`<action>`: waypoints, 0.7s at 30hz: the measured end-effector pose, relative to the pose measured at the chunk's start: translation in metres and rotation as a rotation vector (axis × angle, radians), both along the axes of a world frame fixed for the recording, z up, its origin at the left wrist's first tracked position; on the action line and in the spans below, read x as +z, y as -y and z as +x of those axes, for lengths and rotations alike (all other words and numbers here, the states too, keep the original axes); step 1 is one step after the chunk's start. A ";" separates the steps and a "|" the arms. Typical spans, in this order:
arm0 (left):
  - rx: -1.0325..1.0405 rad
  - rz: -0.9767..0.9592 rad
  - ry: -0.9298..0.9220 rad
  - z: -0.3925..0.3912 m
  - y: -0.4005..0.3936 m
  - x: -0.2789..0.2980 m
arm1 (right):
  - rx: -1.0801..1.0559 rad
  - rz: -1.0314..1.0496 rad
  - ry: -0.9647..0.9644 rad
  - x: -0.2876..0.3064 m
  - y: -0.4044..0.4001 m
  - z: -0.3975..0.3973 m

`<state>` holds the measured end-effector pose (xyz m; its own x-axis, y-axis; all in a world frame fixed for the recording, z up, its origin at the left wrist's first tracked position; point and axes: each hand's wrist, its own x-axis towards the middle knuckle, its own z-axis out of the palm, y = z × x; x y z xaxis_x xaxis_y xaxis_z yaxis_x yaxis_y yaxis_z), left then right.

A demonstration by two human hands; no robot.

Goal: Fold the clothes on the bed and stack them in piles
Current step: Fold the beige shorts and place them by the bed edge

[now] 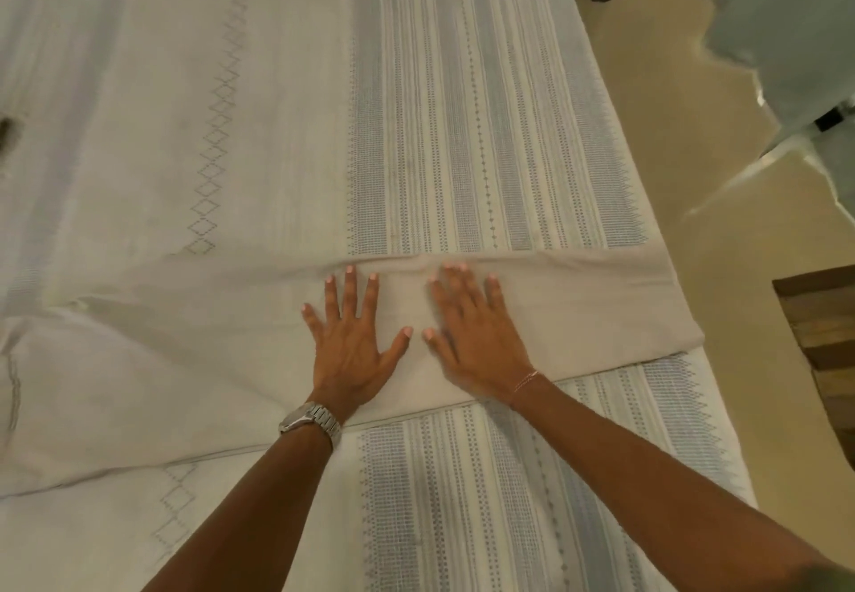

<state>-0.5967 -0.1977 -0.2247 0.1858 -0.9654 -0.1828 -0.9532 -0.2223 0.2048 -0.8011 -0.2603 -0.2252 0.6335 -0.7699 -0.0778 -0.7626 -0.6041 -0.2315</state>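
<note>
Your bed wears a pale striped cover; a beige cloth lies flat across its near part, reaching the right edge.

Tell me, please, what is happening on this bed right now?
A person is flattening a long beige garment laid across the patterned bedspread. The left hand, with a wristwatch on that wrist, and the right hand both press on the cloth with fingers spread. The piece lies in a smooth band; no finished pile is in view.
</note>
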 end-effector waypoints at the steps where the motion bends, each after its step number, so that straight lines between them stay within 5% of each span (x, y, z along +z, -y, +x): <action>1: 0.003 0.000 0.013 0.011 -0.003 -0.002 | 0.072 0.002 -0.004 -0.003 -0.005 0.012; 3: -0.005 -0.005 0.029 0.037 -0.009 -0.006 | 0.050 -0.020 -0.045 -0.009 -0.005 0.026; 9: 0.069 -0.007 0.054 0.126 -0.030 -0.007 | -0.607 0.032 -0.059 -0.008 0.008 0.056; 15: -0.060 -0.029 0.074 0.191 -0.047 -0.006 | 0.004 0.033 0.002 -0.006 -0.051 0.177; 21: -0.090 -0.067 0.070 0.265 -0.068 -0.004 | -0.469 0.038 -0.113 -0.016 -0.021 0.198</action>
<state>-0.3318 -0.1294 -0.2288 0.1079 -0.9884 -0.1073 -0.9812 -0.1232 0.1484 -0.6035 -0.2397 -0.2416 0.2045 -0.9658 -0.1597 -0.9724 -0.1816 -0.1468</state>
